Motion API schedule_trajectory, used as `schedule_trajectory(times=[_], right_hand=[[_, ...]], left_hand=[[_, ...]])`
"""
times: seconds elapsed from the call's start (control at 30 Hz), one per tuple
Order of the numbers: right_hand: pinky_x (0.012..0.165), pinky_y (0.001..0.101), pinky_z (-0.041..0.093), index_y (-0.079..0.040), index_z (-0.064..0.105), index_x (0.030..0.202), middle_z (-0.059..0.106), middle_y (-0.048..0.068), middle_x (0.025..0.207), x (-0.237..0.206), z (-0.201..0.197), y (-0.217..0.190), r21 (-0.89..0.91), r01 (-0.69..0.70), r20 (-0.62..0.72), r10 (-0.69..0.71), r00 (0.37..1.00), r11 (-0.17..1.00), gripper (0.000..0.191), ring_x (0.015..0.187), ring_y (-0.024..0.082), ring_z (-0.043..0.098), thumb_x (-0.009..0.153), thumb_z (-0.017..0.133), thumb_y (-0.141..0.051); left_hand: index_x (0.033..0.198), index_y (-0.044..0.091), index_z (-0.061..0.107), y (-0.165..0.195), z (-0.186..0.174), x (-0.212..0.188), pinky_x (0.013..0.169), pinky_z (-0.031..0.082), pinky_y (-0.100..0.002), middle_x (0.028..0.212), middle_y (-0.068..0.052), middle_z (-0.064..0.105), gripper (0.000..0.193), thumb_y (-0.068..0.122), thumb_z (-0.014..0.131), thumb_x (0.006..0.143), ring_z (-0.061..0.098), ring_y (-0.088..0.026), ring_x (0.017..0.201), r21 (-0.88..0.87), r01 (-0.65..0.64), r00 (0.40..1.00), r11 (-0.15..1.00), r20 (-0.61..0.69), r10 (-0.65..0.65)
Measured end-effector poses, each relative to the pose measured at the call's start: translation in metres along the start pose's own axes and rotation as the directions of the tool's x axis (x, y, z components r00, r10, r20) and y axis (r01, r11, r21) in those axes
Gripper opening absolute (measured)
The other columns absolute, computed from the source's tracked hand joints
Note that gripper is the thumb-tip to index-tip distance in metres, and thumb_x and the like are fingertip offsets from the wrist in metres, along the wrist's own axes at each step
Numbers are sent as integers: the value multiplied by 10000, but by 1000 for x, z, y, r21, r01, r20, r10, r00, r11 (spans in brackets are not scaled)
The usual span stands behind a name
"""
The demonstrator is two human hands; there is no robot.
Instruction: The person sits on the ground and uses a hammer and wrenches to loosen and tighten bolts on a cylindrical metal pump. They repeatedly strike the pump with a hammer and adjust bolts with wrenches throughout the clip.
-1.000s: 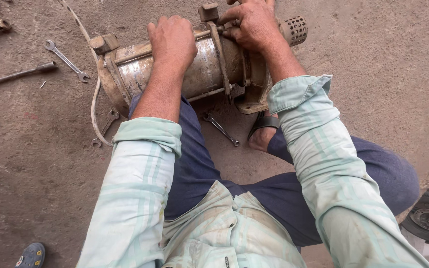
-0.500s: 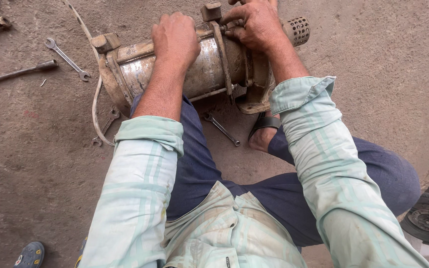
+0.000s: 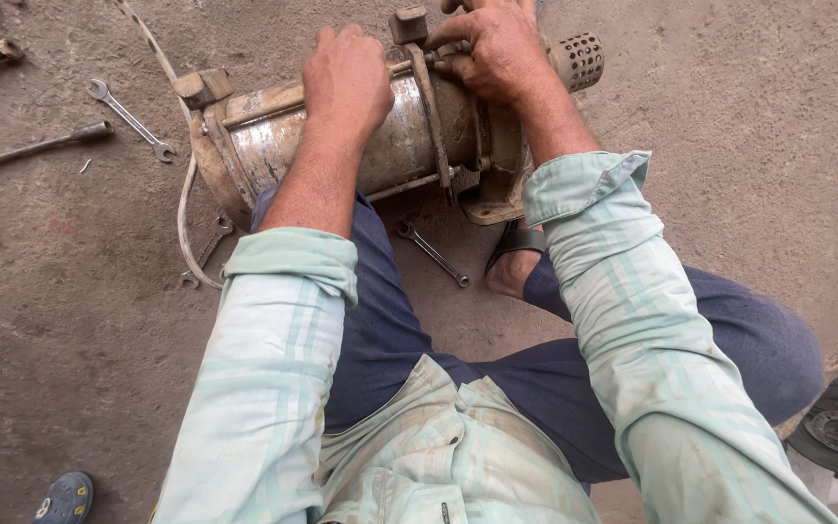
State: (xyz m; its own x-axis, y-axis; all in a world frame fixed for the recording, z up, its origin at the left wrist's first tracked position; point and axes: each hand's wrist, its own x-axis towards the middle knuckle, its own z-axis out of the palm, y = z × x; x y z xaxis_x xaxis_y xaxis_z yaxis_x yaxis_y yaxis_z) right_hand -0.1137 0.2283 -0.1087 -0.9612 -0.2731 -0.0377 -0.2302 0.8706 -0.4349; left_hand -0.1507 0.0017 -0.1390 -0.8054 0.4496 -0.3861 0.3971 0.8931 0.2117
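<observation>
Rusty pump [image 3: 409,136] one; two hands [image 3: 346,78] on it; three spanners [image 3: 130,118].

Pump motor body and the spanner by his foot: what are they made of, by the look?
Pump motor body: metal, likely steel sheet; dull silver sheen under brown rust and grime. Its perforated strainer end looks like grey metal too. Spanner: bare grey steel, matte and dirty. Both hands, left hand and right hand, rest on the body.
</observation>
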Motion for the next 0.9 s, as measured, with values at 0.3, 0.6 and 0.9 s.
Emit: schedule_trajectory(times=[0.3, 0.6, 0.9], right_hand=[[1021, 513, 381, -258, 838, 1117, 681, 49, 1250, 1, -4, -3, 49, -37, 22, 36, 999, 998, 286, 1199, 316, 568, 839, 909, -260], [1081, 500, 319, -279, 831, 1128, 658, 18, 1315, -1, -2, 3, 15, -21, 46, 20, 999, 1000, 256, 1283, 267, 524, 876, 878, -267], [1138, 492, 292, -273, 825, 1133, 632, 5, 1350, 6, -2, -4, -7, -5, 107, 5, 994, 1000, 240, 1328, 236, 503, 904, 868, -330]], left_hand=[[948, 43, 736, 5, -5, 1, 865, 554, -455, 1084, -145, 618, 125, 84, 760, 832, 567, -289, 1017, -115, 64, 998, 991, 23, -61], [1028, 58, 719, 10, -13, 3, 913, 543, -477, 1085, -146, 640, 199, 201, 757, 895, 584, -289, 1039, -76, 86, 991, 993, 106, -78], [1010, 40, 723, 8, -10, 6, 777, 628, -375, 1027, -113, 666, 109, 65, 695, 908, 663, -208, 922, -137, 128, 989, 982, 88, -116]])
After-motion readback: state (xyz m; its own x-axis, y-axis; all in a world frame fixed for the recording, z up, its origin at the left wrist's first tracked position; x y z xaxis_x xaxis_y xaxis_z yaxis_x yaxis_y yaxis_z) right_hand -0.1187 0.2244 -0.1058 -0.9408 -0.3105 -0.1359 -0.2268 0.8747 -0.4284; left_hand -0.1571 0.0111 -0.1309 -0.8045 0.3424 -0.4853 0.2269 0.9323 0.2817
